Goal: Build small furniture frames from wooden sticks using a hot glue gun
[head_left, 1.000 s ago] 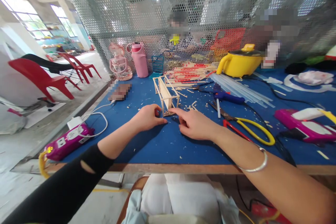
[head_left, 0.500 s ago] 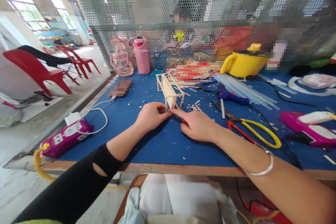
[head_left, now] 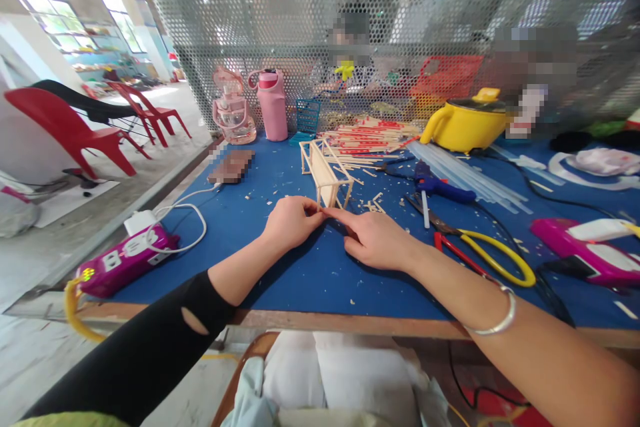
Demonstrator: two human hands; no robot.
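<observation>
one open box frame of thin pale wooden sticks (head_left: pixel 323 172): standing mid-scene on the blue-topped table (head_left: pixel 295 280), far side of both hands.
one bare left hand (head_left: pixel 290 223): thumb and forefinger pinching the foot of the slim near left post (head_left: pixel 319 197).
one bare right hand (head_left: pixel 377 237): forefinger extended to that foot, other fingers curled; whether they grip anything, cannot tell.
risks: uneven pressing could skew the post; a sideways push could slide the light frame.

Matt, bare-looking wood frame (head_left: pixel 320 167); smooth, matt tabletop (head_left: pixel 295 280).
Pot (head_left: pixel 470 128) and power strip (head_left: pixel 117 267) in glossy plastic, rods (head_left: pixel 470 180) in translucent plastic, bangle (head_left: pixel 512 307) in shiny metal, screen (head_left: pixel 260 20) in perforated metal, sleeve (head_left: pixel 140 353) in matt cloth.
</observation>
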